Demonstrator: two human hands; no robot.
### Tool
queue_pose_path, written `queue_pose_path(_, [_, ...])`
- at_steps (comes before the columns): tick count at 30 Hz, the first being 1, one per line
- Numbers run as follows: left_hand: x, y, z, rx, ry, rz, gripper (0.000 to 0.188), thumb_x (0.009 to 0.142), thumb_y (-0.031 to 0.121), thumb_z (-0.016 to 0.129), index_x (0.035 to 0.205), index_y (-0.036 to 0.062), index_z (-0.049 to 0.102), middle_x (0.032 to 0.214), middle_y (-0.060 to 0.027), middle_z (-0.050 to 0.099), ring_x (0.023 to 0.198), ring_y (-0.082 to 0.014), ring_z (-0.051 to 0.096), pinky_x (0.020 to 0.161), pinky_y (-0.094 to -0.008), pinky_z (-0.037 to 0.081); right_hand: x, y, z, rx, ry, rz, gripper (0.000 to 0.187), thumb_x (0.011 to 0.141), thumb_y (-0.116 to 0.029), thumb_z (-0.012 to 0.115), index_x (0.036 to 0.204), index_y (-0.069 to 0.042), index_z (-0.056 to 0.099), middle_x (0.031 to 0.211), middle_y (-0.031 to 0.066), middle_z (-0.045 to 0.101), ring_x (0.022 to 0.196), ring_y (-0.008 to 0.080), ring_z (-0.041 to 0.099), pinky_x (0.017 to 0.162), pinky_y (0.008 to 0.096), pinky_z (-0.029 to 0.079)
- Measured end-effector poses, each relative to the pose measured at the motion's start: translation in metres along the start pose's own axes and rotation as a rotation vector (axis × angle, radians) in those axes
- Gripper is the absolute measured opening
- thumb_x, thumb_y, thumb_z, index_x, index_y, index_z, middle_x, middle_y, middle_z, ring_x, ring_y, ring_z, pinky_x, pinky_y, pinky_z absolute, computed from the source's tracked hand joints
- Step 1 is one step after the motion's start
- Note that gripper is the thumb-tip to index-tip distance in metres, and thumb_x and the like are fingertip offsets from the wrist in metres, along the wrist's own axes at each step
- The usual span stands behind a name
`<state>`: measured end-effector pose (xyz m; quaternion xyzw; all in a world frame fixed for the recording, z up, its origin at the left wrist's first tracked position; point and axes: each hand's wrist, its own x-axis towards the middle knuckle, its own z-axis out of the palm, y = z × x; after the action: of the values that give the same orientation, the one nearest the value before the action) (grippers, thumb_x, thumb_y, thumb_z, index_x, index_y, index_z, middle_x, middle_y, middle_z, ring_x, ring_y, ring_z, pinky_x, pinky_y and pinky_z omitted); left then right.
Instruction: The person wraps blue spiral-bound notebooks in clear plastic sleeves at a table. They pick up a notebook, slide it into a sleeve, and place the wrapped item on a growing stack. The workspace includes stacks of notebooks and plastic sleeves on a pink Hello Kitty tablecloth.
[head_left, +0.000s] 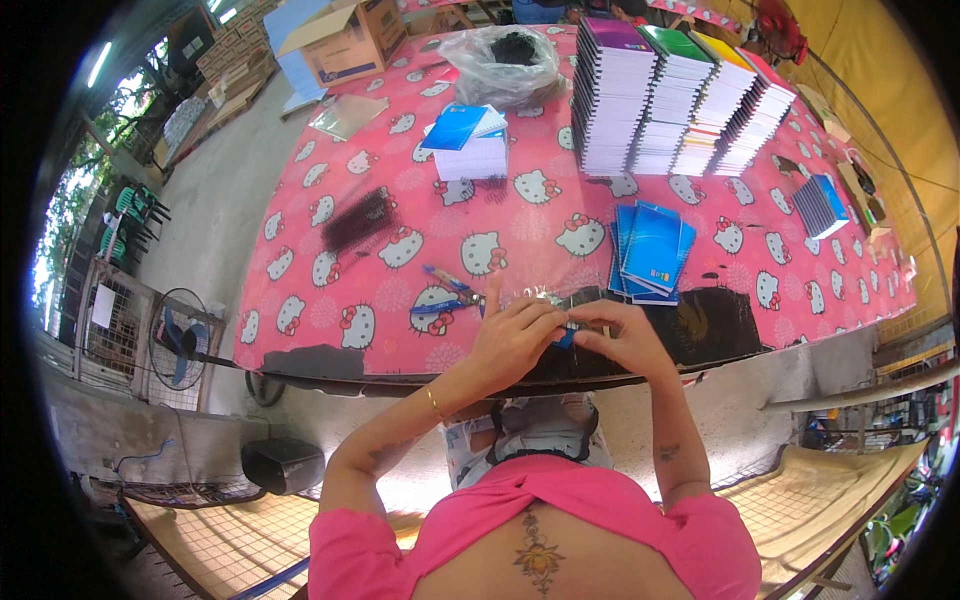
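On my feed: left hand [518, 336], fingers together over the left side of a small blue item [566, 336]; its grip I cannot tell. Item lies at the counter [545, 228]'s near edge, touching both hands, long axis hidden; right hand [618, 338] pinches its right side.

open cardboard box [362, 45] upper left, green chairs [138, 212], blue-bladed fan [187, 343], dark container [283, 466], yellow sheeting [905, 70] right

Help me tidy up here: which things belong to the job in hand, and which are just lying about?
Likely the job:
- held blue item
- blue notebooks
- black coils
- page stack
- blue-handled tool

Likely just lying about:
- carton
- blue fan
- green chairs
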<state>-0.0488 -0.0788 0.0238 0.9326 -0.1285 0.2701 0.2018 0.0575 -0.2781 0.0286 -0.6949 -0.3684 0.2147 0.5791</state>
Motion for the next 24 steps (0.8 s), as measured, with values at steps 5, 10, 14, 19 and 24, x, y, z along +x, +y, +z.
queue_pose_path(5, [0.0, -0.002, 0.002, -0.04, 0.01, -0.004, 0.022, 0.085, 0.019, 0.074, 0.106, 0.0141, 0.068, 0.102, 0.0001, 0.068, 0.099, -0.02, 0.064, 0.109, -0.0536, 0.031, 0.007, -0.01, -0.013, -0.146, -0.064, 0.042, 0.018, 0.09, -0.012, 0.072, 0.104, -0.001, 0.074, 0.084, 0.0041, 0.069, 0.073, 0.0084, 0.06, 0.066, 0.0264, 0.048])
queue_pose_path(10, [0.002, -0.003, -0.001, -0.081, 0.013, 0.021, 0.026, 0.084, 0.016, 0.073, 0.109, 0.0093, 0.067, 0.1, -0.0044, 0.065, 0.092, -0.0244, 0.061, 0.087, -0.042, 0.043, 0.014, -0.008, -0.01, -0.184, -0.096, -0.05, 0.012, 0.086, -0.009, 0.071, 0.092, 0.002, 0.069, 0.08, 0.0063, 0.065, 0.072, 0.0117, 0.061, 0.065, 0.0276, 0.049])
queue_pose_path(14, [0.001, 0.004, -0.001, -0.047, 0.017, 0.03, 0.03, 0.083, 0.015, 0.074, 0.111, 0.0077, 0.066, 0.096, -0.0063, 0.063, 0.089, -0.0263, 0.059, 0.083, -0.0409, 0.043, 0.01, 0.002, 0.02, -0.394, 0.198, -0.203, 0.014, 0.077, -0.005, 0.068, 0.082, 0.0, 0.057, 0.077, 0.0134, 0.059, 0.066, 0.028, 0.06, 0.061, 0.0351, 0.048])
queue_pose_path(19, [-0.003, 0.0, 0.001, -0.12, 0.061, 0.006, 0.032, 0.084, 0.014, 0.074, 0.114, 0.0067, 0.066, 0.098, -0.0083, 0.064, 0.09, -0.0281, 0.06, 0.082, -0.0436, 0.046, 0.004, 0.001, 0.033, -0.174, 0.303, -0.129, 0.013, 0.082, -0.005, 0.071, 0.093, -0.003, 0.064, 0.086, 0.0125, 0.065, 0.078, 0.0254, 0.067, 0.066, 0.035, 0.05])
queue_pose_path(24, [0.005, -0.029, -0.027, -0.357, -0.091, -0.133, 0.035, 0.089, 0.021, 0.072, 0.12, 0.0058, 0.064, 0.119, -0.0139, 0.065, 0.114, -0.0355, 0.06, 0.098, -0.044, 0.046, -0.007, 0.007, 0.031, -0.09, 0.257, -0.114, 0.021, 0.086, -0.002, 0.072, 0.106, -0.006, 0.07, 0.106, 0.0082, 0.072, 0.105, 0.02, 0.067, 0.089, 0.0335, 0.051])
